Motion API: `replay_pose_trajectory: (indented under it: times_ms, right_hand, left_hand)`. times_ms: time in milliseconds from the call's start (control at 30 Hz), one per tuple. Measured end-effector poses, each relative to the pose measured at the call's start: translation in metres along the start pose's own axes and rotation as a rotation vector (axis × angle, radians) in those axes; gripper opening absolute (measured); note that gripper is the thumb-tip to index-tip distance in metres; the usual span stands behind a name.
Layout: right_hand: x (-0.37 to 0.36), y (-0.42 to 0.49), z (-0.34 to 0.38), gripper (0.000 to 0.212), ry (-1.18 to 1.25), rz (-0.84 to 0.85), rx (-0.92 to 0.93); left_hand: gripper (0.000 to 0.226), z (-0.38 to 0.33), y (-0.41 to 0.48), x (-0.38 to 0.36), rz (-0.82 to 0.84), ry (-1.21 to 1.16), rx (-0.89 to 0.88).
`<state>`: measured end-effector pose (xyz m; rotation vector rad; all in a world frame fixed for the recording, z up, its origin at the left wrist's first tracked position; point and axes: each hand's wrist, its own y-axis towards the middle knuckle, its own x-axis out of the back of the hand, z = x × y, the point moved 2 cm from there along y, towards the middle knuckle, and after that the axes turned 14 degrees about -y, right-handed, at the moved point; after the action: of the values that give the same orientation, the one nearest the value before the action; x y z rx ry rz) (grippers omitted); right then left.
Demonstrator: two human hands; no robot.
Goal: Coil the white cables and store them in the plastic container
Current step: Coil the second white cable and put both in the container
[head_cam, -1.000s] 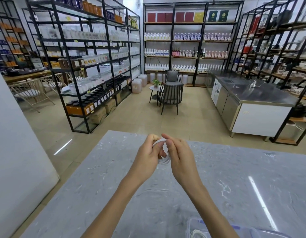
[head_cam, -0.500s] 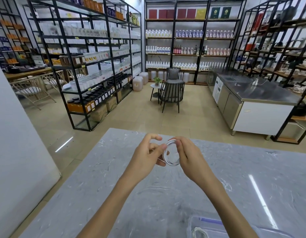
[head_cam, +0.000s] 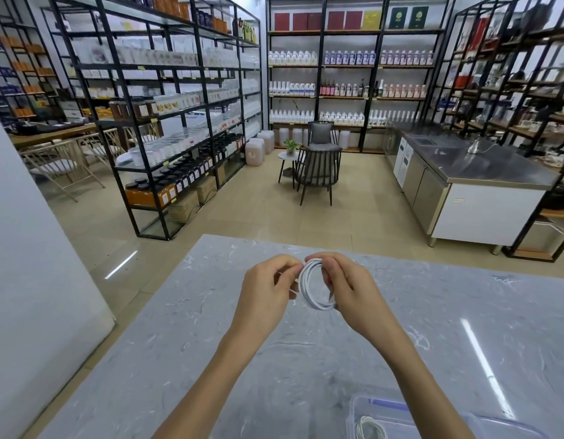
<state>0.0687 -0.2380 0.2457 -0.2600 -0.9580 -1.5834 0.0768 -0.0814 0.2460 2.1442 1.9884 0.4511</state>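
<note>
A white cable (head_cam: 309, 288), wound into a small round coil, hangs in the air above the grey marble table (head_cam: 211, 359). My right hand (head_cam: 347, 286) pinches the coil at its top and right side. My left hand (head_cam: 268, 288) has curled fingers at the coil's left side and pinches the cable there. A clear plastic container (head_cam: 363, 407) with a blue-edged rim stands at the table's near right, partly behind my right forearm. Another coiled white cable (head_cam: 371, 429) lies inside it.
The table's far edge is just past my hands, with tiled floor beyond. Black metal shelf racks (head_cam: 166, 122) full of bottles and jars line the room. Two dark chairs (head_cam: 318, 166) and a steel counter (head_cam: 483, 172) stand further back. A white panel (head_cam: 30, 248) rises left.
The coil has opened into a fuller ring, and both hands have drifted slightly right. My left-hand fingers have curled in closer onto the coil's left side.
</note>
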Motion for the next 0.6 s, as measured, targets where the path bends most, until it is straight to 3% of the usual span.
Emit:
replay_pose_trajectory:
  times_ms: [100,200,367,600]
  right_hand:
    - [0.003,-0.001,0.004,0.029,-0.154,-0.036,0.019]
    - [0.002,-0.002,0.008,0.029,-0.261,0.000,0.048]
    - [0.000,-0.003,0.006,0.031,-0.253,0.029,0.063]
    - [0.000,-0.009,0.002,0.050,-0.267,0.079,0.241]
  left_hand:
    - [0.029,-0.001,-0.006,-0.003,0.034,-0.191,0.160]
    - [0.014,-0.006,-0.010,-0.005,0.147,-0.233,0.226]
    - [0.037,-0.007,-0.007,0.005,0.203,-0.534,0.346]
    - [0.039,-0.004,-0.008,0.005,0.272,-0.782,0.441]
